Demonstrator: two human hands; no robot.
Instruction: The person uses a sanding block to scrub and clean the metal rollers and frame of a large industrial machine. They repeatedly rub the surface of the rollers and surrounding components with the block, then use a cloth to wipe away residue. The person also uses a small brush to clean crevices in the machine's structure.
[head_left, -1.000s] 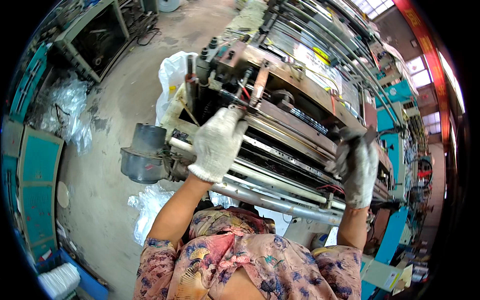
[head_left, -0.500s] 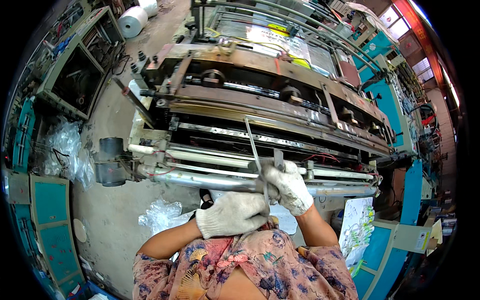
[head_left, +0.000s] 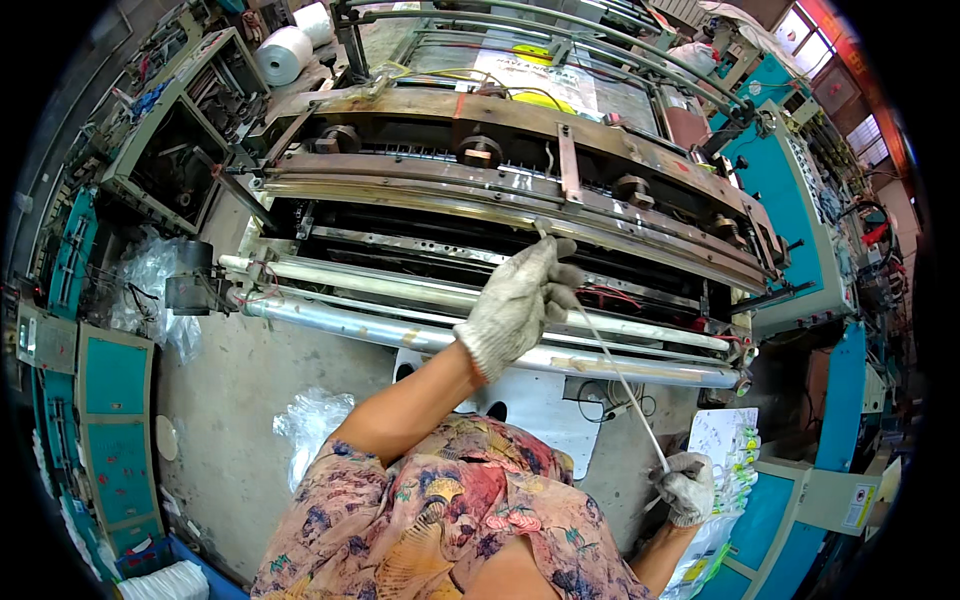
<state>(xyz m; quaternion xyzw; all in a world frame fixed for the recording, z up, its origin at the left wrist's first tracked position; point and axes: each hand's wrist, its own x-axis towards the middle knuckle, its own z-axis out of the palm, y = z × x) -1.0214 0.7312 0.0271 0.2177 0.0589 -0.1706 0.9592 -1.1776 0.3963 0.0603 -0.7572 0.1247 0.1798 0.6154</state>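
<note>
Both my hands wear off-white knitted gloves. My left hand (head_left: 522,300) reaches over the front of a long machine, its fingers closed round a thin white strip (head_left: 622,375). A short pale tip (head_left: 542,228) pokes past these fingers beside the machine's brass-coloured bar (head_left: 440,205); whether it belongs to the strip I cannot tell. From the left hand the strip runs slack-free down to my right hand (head_left: 687,488), low on the right, which is closed on its other part. A short end sticks out below the right hand.
White and silver rollers (head_left: 400,335) cross the machine's near side. Right of me stands a white board (head_left: 722,430) with green-and-white packets. Crumpled clear plastic (head_left: 310,425) lies on the floor at left. Teal cabinets (head_left: 118,375) flank both sides, and a dark cylinder (head_left: 188,280) sits at the rollers' left end.
My hands have parted: the left has moved up and forward to the machine, the right down and right, with the strip stretched between. The flat grey piece at my right hand no longer shows.
</note>
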